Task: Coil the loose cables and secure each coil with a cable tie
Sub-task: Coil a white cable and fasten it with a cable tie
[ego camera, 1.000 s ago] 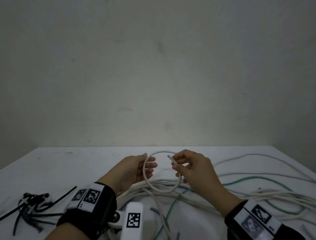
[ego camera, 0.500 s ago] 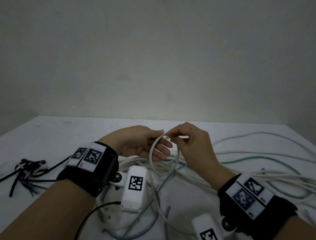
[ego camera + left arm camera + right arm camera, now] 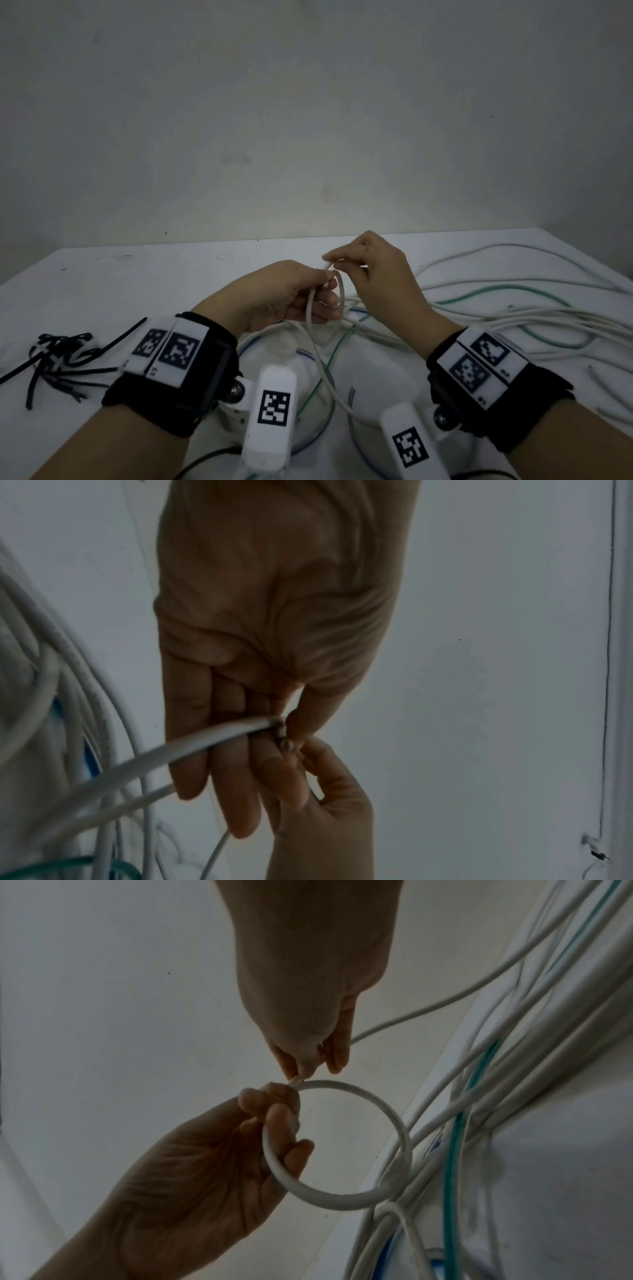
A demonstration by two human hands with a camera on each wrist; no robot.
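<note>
Left hand: the left hand [image 3: 274, 294] has its fingers curled round a small ring of white cable [image 3: 342, 1194]. It holds the ring up above the desk [image 3: 144, 284].
Right hand: the right hand [image 3: 380, 274] pinches the cut end of the white cable between thumb and fingertip. That end sits at the top of the ring, just beside the left hand's fingers [image 3: 277, 1118].
How the cable looks: it is white, smooth and round, and it is bent into one neat loop. In the left wrist view the tip looks cut off flat, with a small dark middle. From the ring, the rest of the cable hangs down to the desk.
Where the ring is: it is between the two hands. Both hands touch it.
Other cables: a loose bunch of white cables [image 3: 513, 318] lies on the desk to the right of the ring and under it. A green cable [image 3: 496, 291] and a bit of blue cable [image 3: 435, 1269] run through the bunch.
Cable ties: a small heap of black cable ties [image 3: 58, 359] lies on the desk, well apart from the ring, to its left.
</note>
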